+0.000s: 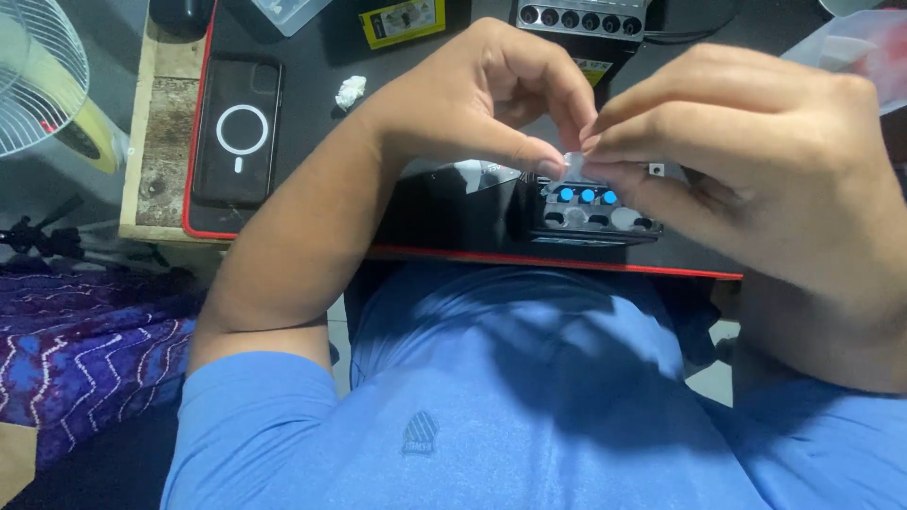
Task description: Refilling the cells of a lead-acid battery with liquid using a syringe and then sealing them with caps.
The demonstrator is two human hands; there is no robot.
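Note:
My left hand (482, 94) and my right hand (756, 161) meet above the near edge of a black desk mat with a red border (312, 104). Both pinch a small clear piece of film (573, 164) between thumb and fingertips. Just below the film lies a small black tray (590, 215) with rounded slots, three of them holding blue round parts (587, 195). To its left sits a black glossy device (453, 203), partly hidden by my left wrist.
A black phone (238, 129) lies on the mat's left side, a crumpled white scrap (350, 91) near it. A yellow-and-black box (402, 21) and a grey unit with round sockets (578, 15) stand at the back. A white fan (38, 76) is far left.

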